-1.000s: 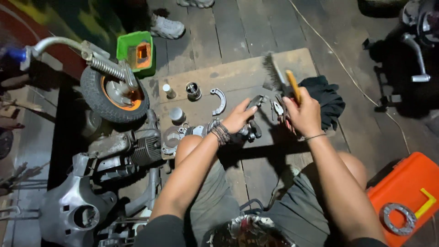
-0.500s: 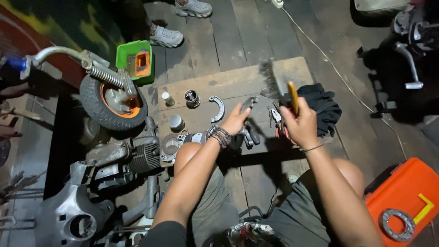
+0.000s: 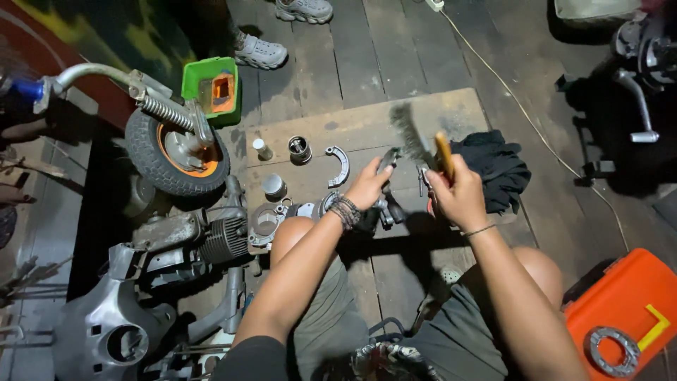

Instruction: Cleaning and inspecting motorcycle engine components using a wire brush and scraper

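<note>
Steel-bristled wire brush (image 3: 412, 137), raised since a second ago, gripped by right hand (image 3: 458, 194); left hand (image 3: 367, 187), at 9 o'clock, pinches curved metal part (image 3: 386, 161). Scrubbing under way.

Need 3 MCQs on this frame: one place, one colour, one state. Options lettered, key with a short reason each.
1. Where does the green tray sit?
A. on the orange case
B. behind the small wheel, near a shoe
C. on the person's lap

2. What colour is the rim of the small wheel?
A. orange
B. blue
C. white

3. What is the right hand doing?
A. resting empty on the knee
B. gripping a wire brush by its yellow handle
C. touching the black cloth

Key: 1 B, the tray lies between the wheel and a grey shoe. 2 A, orange shows inside the tyre. 3 B, the wire brush rises from the fist; the left hand holds a metal part.
</note>
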